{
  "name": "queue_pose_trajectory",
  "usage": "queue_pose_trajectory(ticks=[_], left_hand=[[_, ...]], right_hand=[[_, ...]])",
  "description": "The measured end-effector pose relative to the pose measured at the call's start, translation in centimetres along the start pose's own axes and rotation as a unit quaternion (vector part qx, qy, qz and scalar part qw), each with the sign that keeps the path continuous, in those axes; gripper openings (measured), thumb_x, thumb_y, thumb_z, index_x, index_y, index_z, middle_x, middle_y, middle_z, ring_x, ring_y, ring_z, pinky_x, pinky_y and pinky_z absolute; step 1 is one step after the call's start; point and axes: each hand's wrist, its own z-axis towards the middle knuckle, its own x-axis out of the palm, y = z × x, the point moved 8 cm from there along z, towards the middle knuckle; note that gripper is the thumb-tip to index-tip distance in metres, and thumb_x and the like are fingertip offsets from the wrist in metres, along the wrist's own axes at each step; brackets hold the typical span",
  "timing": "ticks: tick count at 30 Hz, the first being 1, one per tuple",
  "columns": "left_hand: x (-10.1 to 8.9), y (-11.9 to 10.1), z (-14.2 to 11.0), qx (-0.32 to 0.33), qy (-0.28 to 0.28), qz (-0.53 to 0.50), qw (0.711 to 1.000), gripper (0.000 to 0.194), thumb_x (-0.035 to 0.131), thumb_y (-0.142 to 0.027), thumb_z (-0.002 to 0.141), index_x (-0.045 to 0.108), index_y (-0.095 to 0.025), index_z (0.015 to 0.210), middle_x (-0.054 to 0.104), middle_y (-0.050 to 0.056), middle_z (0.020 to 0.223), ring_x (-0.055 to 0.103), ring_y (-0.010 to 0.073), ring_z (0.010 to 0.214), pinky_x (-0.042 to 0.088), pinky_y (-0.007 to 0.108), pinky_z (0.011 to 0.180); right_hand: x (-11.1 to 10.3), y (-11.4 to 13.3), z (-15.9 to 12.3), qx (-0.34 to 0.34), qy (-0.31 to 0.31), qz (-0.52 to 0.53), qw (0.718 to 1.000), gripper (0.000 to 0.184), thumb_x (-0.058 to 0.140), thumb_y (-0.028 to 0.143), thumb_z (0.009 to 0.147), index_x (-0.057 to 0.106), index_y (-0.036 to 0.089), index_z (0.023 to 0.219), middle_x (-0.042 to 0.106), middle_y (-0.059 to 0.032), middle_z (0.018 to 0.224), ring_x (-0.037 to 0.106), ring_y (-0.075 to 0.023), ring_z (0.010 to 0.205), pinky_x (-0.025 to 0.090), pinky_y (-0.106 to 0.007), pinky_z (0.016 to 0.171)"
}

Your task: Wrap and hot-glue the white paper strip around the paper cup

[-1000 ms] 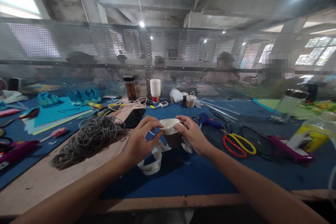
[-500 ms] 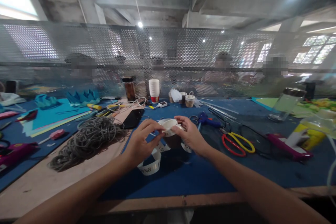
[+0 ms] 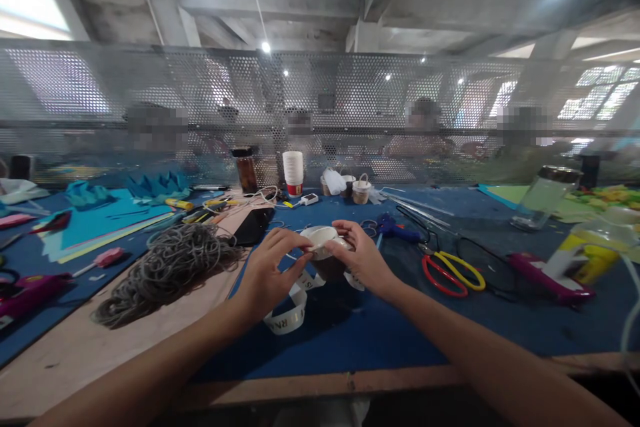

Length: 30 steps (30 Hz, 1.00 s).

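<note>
A small paper cup [image 3: 332,268] with a dark brown outside and a white inside is held above the blue mat, its opening facing up. Around its rim runs a white printed ribbon [image 3: 286,321], whose loose length curls down onto the mat below my left hand. At the rim's left side my left hand [image 3: 274,265] pinches the ribbon between thumb and fingertips. My right hand [image 3: 364,259] grips the cup from the right, thumb on the near rim and fingers behind. The fingertips hide part of the rim.
Left lie a grey cord bundle [image 3: 170,263] and a black phone [image 3: 255,225]. Stacked paper cups [image 3: 293,173] and small decorated cups [image 3: 361,191] stand behind. Right are a blue glue gun [image 3: 397,228], red-and-yellow-handled scissors [image 3: 453,273], a purple glue gun [image 3: 550,280] and a glass jar [image 3: 545,199].
Both hands keep almost the same place and grip on the cup and ribbon. The whole view has shifted very slightly.
</note>
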Motion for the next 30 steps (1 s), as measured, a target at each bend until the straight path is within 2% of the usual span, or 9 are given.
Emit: queue_pose_trajectory(ticks=[3,5,12,15,19,21,24,27,30], left_hand=[[0.0,-0.6,-0.2,0.038,-0.001,0.013,0.999,0.022,0.063,-0.009,0.088,0.069,-0.021,0.106,0.066,0.005,0.096,0.058,0.0185,0.092,0.049,0.032,0.082],[0.0,-0.7,-0.1,0.039,0.000,0.014,0.999,0.025,0.063,-0.008,0.087,0.069,-0.021,0.109,0.065,0.006,0.096,0.058,0.0187,0.092,0.049,0.032,0.082],[0.5,0.1,0.3,-0.046,0.053,-0.059,0.996,0.014,0.061,-0.011,0.087,0.068,-0.020,0.096,0.062,0.005,0.093,0.060,0.0189,0.092,0.050,0.034,0.084],[0.1,0.5,0.4,-0.072,0.023,-0.058,0.995,0.017,0.064,-0.017,0.088,0.067,-0.021,0.104,0.061,0.006,0.100,0.059,0.0201,0.097,0.050,0.036,0.086],[-0.4,1.8,-0.1,-0.138,-0.049,-0.084,0.986,0.043,0.072,-0.024,0.082,0.056,-0.021,0.122,0.058,0.009,0.122,0.058,0.0229,0.113,0.049,0.039,0.096],[0.4,2.9,-0.4,-0.194,-0.035,-0.152,0.968,0.059,0.076,-0.029,0.078,0.049,-0.023,0.130,0.054,0.011,0.134,0.053,0.0251,0.125,0.045,0.041,0.105],[2.6,4.2,-1.0,-0.294,0.023,-0.274,0.915,0.074,0.079,-0.036,0.072,0.045,-0.022,0.136,0.051,0.014,0.145,0.047,0.0292,0.136,0.043,0.044,0.108],[4.2,4.6,-1.6,-0.357,0.065,-0.346,0.865,0.074,0.077,-0.041,0.074,0.046,-0.020,0.138,0.053,0.015,0.144,0.050,0.0323,0.133,0.045,0.045,0.105],[4.7,4.3,-1.8,-0.370,0.087,-0.361,0.852,0.071,0.075,-0.041,0.074,0.050,-0.018,0.137,0.062,0.014,0.134,0.058,0.0336,0.122,0.050,0.044,0.096]], right_hand=[[0.0,0.0,0.0,-0.006,-0.005,-0.001,1.000,0.052,0.075,0.040,0.080,0.052,0.019,0.122,0.061,-0.0121,0.123,0.062,-0.0215,0.114,0.048,-0.037,0.101],[0.0,0.0,-0.1,-0.011,-0.007,-0.008,1.000,0.054,0.075,0.042,0.079,0.052,0.019,0.123,0.061,-0.0119,0.123,0.061,-0.0218,0.115,0.047,-0.038,0.102],[0.2,-0.1,-0.3,-0.013,0.004,-0.016,1.000,0.058,0.077,0.043,0.078,0.051,0.020,0.124,0.060,-0.0112,0.125,0.060,-0.0219,0.117,0.047,-0.037,0.102],[0.0,-0.1,-0.1,0.002,-0.004,0.005,1.000,0.056,0.075,0.044,0.078,0.053,0.019,0.123,0.061,-0.0119,0.124,0.061,-0.0223,0.114,0.047,-0.038,0.101],[-0.3,0.3,0.1,0.012,-0.019,0.024,0.999,0.055,0.074,0.044,0.079,0.053,0.018,0.123,0.062,-0.0124,0.123,0.062,-0.0233,0.115,0.048,-0.038,0.099],[-0.3,0.5,0.1,0.011,-0.020,0.030,0.999,0.053,0.073,0.044,0.080,0.053,0.019,0.123,0.063,-0.0119,0.123,0.063,-0.0231,0.114,0.049,-0.038,0.098],[-0.1,0.8,0.0,0.001,-0.015,0.033,0.999,0.052,0.073,0.043,0.081,0.053,0.019,0.123,0.063,-0.0115,0.123,0.063,-0.0221,0.113,0.049,-0.037,0.098],[0.1,1.0,-0.2,-0.005,-0.006,0.036,0.999,0.051,0.073,0.042,0.082,0.053,0.020,0.124,0.063,-0.0105,0.123,0.064,-0.0208,0.111,0.050,-0.035,0.097],[0.4,1.2,-0.3,-0.006,0.002,0.042,0.999,0.050,0.073,0.041,0.082,0.053,0.020,0.122,0.063,-0.0100,0.121,0.065,-0.0203,0.110,0.051,-0.034,0.096]])
